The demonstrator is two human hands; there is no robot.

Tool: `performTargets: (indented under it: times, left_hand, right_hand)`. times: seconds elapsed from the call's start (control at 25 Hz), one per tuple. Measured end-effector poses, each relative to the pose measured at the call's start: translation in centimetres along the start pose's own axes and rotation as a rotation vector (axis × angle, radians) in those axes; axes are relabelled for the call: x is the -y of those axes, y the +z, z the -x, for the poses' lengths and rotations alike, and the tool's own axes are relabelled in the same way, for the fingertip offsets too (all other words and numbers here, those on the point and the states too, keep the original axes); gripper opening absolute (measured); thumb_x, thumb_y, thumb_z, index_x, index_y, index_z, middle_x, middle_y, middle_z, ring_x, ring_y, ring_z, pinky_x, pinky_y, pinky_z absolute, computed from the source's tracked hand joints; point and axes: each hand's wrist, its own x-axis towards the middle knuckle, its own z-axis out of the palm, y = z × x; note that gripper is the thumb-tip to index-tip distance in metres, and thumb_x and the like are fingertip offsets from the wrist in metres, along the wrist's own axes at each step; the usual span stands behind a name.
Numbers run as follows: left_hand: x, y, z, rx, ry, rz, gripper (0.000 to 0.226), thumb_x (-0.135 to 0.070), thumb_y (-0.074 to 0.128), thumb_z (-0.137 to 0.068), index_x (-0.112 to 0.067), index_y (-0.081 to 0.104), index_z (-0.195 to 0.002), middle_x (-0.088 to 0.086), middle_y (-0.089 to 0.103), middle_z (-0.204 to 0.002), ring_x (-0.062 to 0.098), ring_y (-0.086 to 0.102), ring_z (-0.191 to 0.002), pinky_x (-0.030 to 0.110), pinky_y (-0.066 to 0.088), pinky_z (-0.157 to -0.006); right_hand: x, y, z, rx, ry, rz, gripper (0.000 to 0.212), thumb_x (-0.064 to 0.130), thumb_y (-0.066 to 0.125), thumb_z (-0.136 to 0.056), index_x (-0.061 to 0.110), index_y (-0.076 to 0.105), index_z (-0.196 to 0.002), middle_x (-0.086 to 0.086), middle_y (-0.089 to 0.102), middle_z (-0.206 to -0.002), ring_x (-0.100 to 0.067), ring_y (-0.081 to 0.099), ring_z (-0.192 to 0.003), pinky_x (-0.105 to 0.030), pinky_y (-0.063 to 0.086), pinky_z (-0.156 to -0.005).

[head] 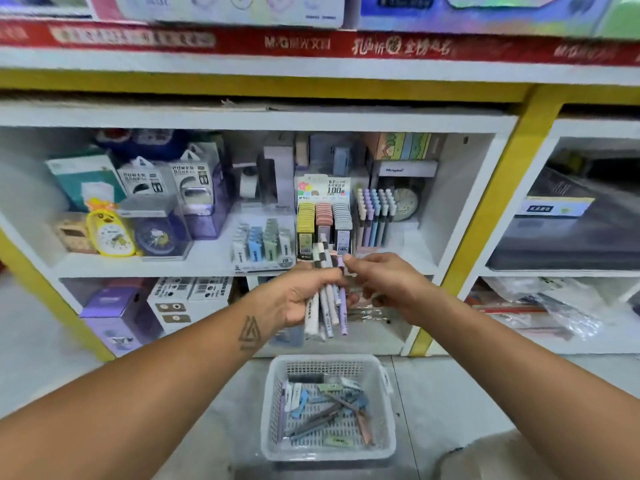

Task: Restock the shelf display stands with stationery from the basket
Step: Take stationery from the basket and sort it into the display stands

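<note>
Before white shelf unit (460,209) with yellow trim: both arms reach forward at mid-height.

Left hand (304,296): palm up, fingers curled round bundle of pens (327,306). Bundle fans out below the palm, white, grey and lilac barrels, ends pointing down toward floor; striped black-and-white caps stick up above the fingers.

Right hand (384,278): thumb and forefinger pinch the top end of lilac pen (343,311), rightmost in bundle. Remaining fingers loosely curled, holding nothing else. Hands just beside each other, touching at the pen tops.

Middle shelf, directly behind hands: pen display stand (375,216) with upright pens in pastel caps, rows appear mostly filled. Just left of it, lead-refill display (323,220) with yellow, pink and grey packs. Further left, eraser display (265,242) marked 2B. Far left of same shelf: yellow duck clock (110,233) and boxed power banks (162,181).

Floor, below hands: white plastic basket (273,410), slotted walls. Holds loose stationery (329,407) lying flat and crossed: dark pencils or pens, small blue and green packs, a lilac piece along the left wall. Exact item types too blurred to tell.
</note>
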Motion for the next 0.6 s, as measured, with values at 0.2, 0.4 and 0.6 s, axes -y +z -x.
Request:
performTargets:
  times: [0.2, 0.4, 0.6]
  left_hand:
    - [-1.8, 0.9, -1.2, 0.073, 0.017, 0.016, 0.016, 0.006, 0.065, -0.084, 0.008, 0.067, -0.100, 0.024, 0.071, -0.078, 0.030, 0.073, -0.069, 0.033, 0.060, -0.057]
    - [-2.9, 0.4, -3.6, 0.008, -0.008, 0.141, 0.013, -0.003, 0.056, -0.090, 0.007, 0.063, -0.093, 0.023, 0.072, -0.075, 0.027, 0.072, -0.060, 0.032, 0.057, -0.048]
    - [-4.6, -0.3, -4.7, -0.086, 0.027, 0.204, 0.011, 0.005, 0.058, -0.085, 0.001, 0.058, -0.075, 0.023, 0.065, -0.072, 0.027, 0.068, -0.053, 0.030, 0.056, -0.048]
  right_hand:
    - [2.0, -1.1, -2.9, -0.040, 0.008, -0.193, 0.018, 0.018, 0.080, -0.083, 0.002, 0.073, -0.083, -0.009, 0.066, -0.060, -0.016, 0.057, -0.046, -0.027, 0.051, -0.048]
    - [3.9, -3.1, -5.4, -0.263, -0.179, -0.363, 0.006, 0.002, 0.068, -0.090, -0.004, 0.066, -0.091, -0.007, 0.065, -0.057, -0.013, 0.053, -0.043, -0.022, 0.047, -0.042]
    - [4.7, -6.7, -5.5, -0.540, -0.745, 0.100, 0.016, 0.013, 0.067, -0.093, 0.023, 0.056, -0.099, -0.003, 0.069, -0.077, -0.014, 0.067, -0.059, -0.027, 0.058, -0.056]
